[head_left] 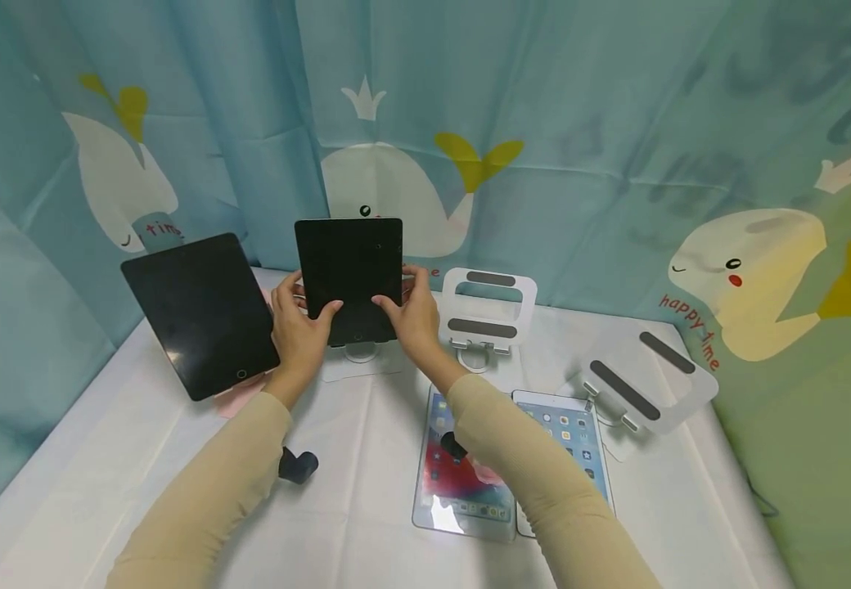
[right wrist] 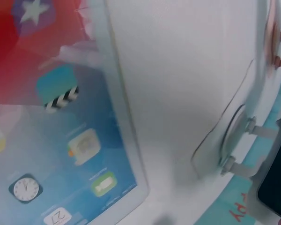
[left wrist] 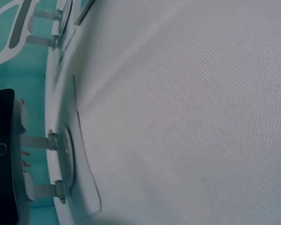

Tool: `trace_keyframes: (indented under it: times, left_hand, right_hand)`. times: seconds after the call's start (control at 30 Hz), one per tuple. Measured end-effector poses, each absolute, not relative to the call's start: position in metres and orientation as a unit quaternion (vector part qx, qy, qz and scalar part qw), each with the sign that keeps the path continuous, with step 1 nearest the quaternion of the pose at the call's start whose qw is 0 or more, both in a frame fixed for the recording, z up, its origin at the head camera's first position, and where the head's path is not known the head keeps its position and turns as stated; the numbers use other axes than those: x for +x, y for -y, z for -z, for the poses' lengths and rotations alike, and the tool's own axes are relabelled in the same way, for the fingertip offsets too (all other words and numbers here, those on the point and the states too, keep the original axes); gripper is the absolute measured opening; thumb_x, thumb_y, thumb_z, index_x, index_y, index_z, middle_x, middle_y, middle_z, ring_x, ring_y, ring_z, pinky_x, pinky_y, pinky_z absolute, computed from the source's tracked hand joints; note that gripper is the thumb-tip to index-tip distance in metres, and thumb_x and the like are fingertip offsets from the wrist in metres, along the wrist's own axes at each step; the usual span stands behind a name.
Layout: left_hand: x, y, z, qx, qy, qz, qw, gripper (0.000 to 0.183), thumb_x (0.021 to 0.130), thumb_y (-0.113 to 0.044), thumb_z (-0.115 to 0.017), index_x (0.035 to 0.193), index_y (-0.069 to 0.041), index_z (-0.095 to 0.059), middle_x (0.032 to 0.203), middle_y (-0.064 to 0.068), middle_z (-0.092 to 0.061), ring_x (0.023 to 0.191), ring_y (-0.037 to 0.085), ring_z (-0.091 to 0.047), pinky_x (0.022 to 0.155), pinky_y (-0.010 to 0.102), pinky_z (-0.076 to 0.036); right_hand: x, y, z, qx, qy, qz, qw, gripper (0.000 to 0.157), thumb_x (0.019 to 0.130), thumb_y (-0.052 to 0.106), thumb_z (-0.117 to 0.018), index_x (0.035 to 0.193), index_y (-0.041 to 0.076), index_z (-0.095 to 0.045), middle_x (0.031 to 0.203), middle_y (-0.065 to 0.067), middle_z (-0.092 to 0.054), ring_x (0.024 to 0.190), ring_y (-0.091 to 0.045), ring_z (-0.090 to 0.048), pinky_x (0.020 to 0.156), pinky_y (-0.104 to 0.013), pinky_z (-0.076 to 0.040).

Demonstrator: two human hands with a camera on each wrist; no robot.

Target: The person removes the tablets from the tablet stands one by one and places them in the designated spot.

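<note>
A black tablet (head_left: 349, 266) stands upright on a white folding stand (head_left: 362, 353) toward the back of the table. My left hand (head_left: 299, 331) grips its left edge, thumb on the dark screen and fingers partly hidden behind. At the opposite edge my right hand (head_left: 414, 321) holds it the same way. In the left wrist view the tablet's lower end (left wrist: 2, 173) sits at the stand's lips, above hinged arms (left wrist: 37, 142) and a round base. Neither wrist view plainly shows the hands.
A larger black tablet (head_left: 200, 315) leans on a pink stand (head_left: 237, 397) at left. Two white stands, one upright (head_left: 526, 307) and one tilted (head_left: 701, 388), are to the right. Two lit tablets (head_left: 425, 499) (head_left: 580, 433) lie flat by my right forearm. A curtain (head_left: 580, 98) hangs behind.
</note>
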State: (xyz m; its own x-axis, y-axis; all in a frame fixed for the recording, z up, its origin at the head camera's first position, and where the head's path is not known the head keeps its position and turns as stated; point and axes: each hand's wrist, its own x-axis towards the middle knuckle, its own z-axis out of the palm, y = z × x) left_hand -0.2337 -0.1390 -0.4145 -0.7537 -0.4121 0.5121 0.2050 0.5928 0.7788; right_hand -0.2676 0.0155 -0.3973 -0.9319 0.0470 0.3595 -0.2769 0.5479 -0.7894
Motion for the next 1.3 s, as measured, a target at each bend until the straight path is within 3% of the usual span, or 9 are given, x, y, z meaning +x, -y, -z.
trace_keyframes:
  times: [0.53,0.97,1.3]
  left_hand:
    - [-0.212,0.140,0.399,0.030,0.826,0.443,0.347,0.069,0.078,-0.024,-0.078,0.133,-0.006,-0.040,0.110,0.019,-0.047,0.090,0.028,-0.051,0.064,0.039,-0.036]
    - [-0.192,0.139,0.392,-0.004,0.831,0.449,0.329,0.073,0.076,-0.022,-0.080,0.133,-0.003,-0.039,0.106,0.019,-0.046,0.085,0.024,-0.047,0.060,0.029,-0.032]
    - [-0.174,0.144,0.381,-0.040,0.835,0.455,0.306,0.074,0.073,-0.016,-0.082,0.132,0.000,-0.039,0.104,0.019,-0.046,0.080,0.016,-0.044,0.063,0.022,-0.032]
  right_hand:
    - [-0.247,-0.023,0.386,0.082,0.857,-0.481,0.168,0.061,0.078,0.031,-0.077,0.125,0.014,-0.042,0.093,-0.005,-0.059,0.073,-0.015,-0.052,0.054,-0.024,-0.037]
    - [-0.223,-0.035,0.378,0.123,0.847,-0.479,0.194,0.058,0.076,0.026,-0.079,0.119,0.006,-0.045,0.086,-0.009,-0.057,0.069,-0.016,-0.049,0.055,-0.023,-0.036]
    - [-0.204,-0.042,0.367,0.123,0.851,-0.489,0.146,0.061,0.078,0.023,-0.078,0.122,0.004,-0.042,0.088,-0.008,-0.057,0.071,-0.015,-0.048,0.060,-0.022,-0.039]
